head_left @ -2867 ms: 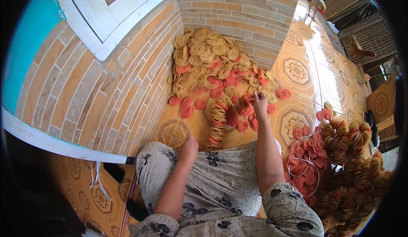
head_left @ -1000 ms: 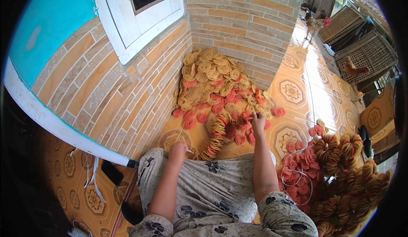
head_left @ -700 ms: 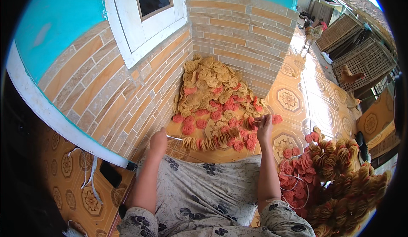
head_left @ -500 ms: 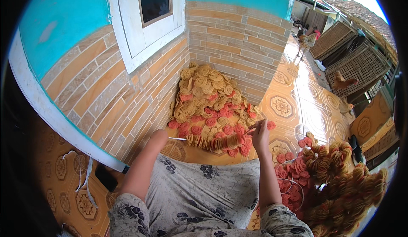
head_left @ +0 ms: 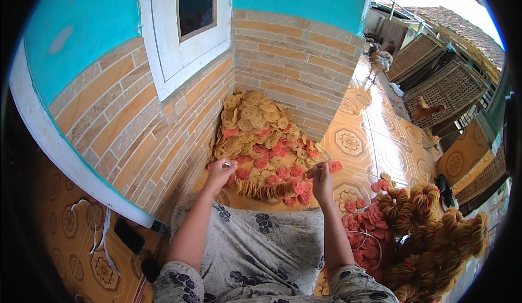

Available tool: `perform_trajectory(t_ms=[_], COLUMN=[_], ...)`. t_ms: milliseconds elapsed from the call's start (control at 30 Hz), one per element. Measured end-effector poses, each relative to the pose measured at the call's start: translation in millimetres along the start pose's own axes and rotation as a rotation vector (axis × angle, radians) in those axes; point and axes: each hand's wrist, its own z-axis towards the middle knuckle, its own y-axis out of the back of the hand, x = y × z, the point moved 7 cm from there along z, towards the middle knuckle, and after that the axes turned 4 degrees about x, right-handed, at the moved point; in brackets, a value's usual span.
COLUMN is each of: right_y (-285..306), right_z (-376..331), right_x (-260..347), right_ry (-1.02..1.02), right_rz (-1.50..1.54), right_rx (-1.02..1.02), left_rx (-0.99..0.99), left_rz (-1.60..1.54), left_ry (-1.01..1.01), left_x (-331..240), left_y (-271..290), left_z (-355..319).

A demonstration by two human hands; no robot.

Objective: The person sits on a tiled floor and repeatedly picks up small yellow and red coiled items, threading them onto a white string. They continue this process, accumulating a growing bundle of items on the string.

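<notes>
A drooping row of yellow and pink coiled discs (head_left: 261,190), like raw noodle crackers, is threaded on a string between my hands. My left hand (head_left: 220,173) is closed, pinching the white string beyond the row's left end. My right hand (head_left: 322,180) has its fingers together beside the pink disc (head_left: 298,186) at the right end; what lies between those fingers is too small to make out. Just past them is a loose pink disc (head_left: 335,166). In front of me, a heap of yellow discs (head_left: 255,113) with pink ones scattered at its foot fills the wall corner.
At my right lie bundles of strung yellow discs (head_left: 435,243), a pink pile (head_left: 367,232) and a loop of white string. A dark phone-like slab (head_left: 129,235) and white cord (head_left: 103,232) are on the left. Chickens and woven cages (head_left: 448,88) stand beyond the tiled floor.
My left hand has moved right and forward, now turned so the pinching fingers show. The threaded row sags lower between the hands. My right hand has shifted slightly, and the view has moved a little.
</notes>
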Motion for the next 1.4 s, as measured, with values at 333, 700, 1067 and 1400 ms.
perform_trajectory(t_ms=[333,700,1067,1400], right_y=[-17.0,-41.3,-62.3,-126.4], right_z=[-26.7,-8.4,143.0,255.5], right_x=[32.5,2.3,-149.5,-199.1], right_ry=[0.091,-0.081,-0.213,-0.115], right_rz=[-0.04,0.248,-0.267,-0.445], right_rx=[0.062,0.058,0.039,0.077], left_rx=[0.435,0.497,0.638,0.381], left_rz=[0.289,0.03,-0.058,-0.001], left_ry=[-0.198,0.014,0.1,0.219], left_x=[-2.4,29.4,-60.8,102.1], left_y=[-168.6,-165.9,-72.5,-83.8], left_z=[-33.1,-24.3,-14.2,63.0])
